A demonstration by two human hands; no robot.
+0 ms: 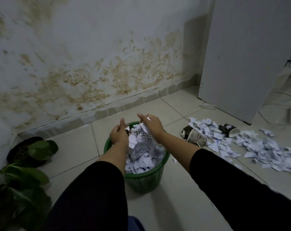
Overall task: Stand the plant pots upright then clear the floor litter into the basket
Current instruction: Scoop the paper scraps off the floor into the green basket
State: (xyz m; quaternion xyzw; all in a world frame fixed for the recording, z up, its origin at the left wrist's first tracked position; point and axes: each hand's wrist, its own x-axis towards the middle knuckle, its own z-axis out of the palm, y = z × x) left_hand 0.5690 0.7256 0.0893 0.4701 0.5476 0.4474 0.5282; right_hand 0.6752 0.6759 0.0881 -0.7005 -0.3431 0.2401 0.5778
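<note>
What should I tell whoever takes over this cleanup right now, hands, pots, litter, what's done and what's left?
Left hand and right hand are both over the green basket, each pinching paper scraps above it.
The basket is already well filled with torn paper.
Plant pots stand by the wall on the left, seemingly upright, though that corner is dim.
Left to do: a wide spread of torn paper on the tiles to the right, plus two paper cups lying on their sides among it.
</note>
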